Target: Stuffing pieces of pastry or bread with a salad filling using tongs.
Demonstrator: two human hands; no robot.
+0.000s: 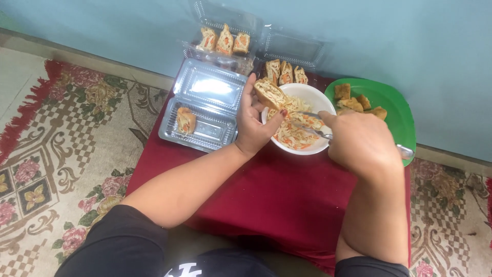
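Observation:
My left hand holds a fried tofu pocket with its opening up, over the rim of a white bowl. The bowl holds shredded vegetable and noodle filling. My right hand grips a metal spoon whose tip rests in the filling, just right of the pocket. An open clear plastic box lies left of the bowl with one stuffed piece in its lower half.
A green plate with several plain fried pieces stands right of the bowl. Further clear boxes with stuffed pieces sit against the blue wall, and three more pieces lie behind the bowl. All rests on a red cloth over a patterned carpet.

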